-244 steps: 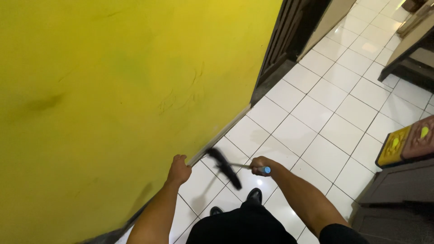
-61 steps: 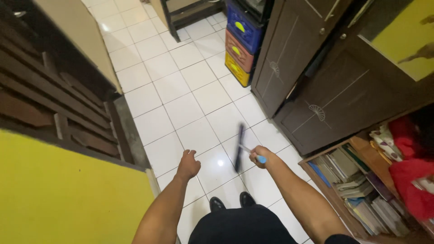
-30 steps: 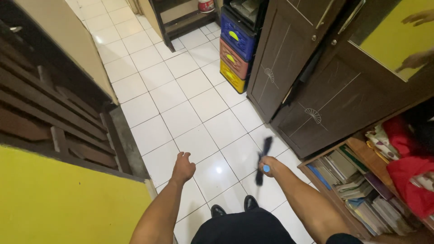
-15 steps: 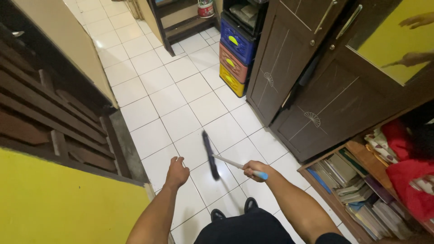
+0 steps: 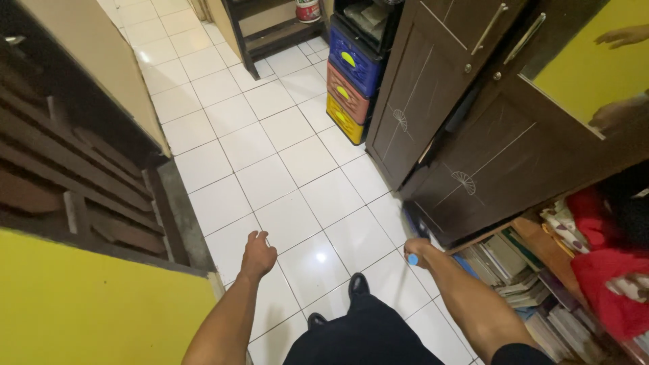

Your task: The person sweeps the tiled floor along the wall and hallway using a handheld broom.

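Observation:
My right hand (image 5: 420,250) grips a small hand brush by its blue-tipped handle (image 5: 412,259). The dark brush head (image 5: 415,222) points away from me and lies against the foot of the dark brown wardrobe (image 5: 473,135) on the right. My left hand (image 5: 259,255) hangs loosely curled over the white tiled floor (image 5: 270,155), holding nothing, next to the corner of the yellow wall (image 5: 88,304). My black shoes (image 5: 357,285) stand on the tiles below.
A stack of blue, red and yellow plastic drawers (image 5: 348,78) stands beyond the wardrobe. A low shelf of books (image 5: 514,270) and red cloth (image 5: 605,270) sits at right. Dark wooden slats (image 5: 74,176) line the left. A mirror (image 5: 595,61) reflects hands.
My right hand has swung the brush from the middle of the floor to the right, up to the wardrobe's base. My left hand has barely moved.

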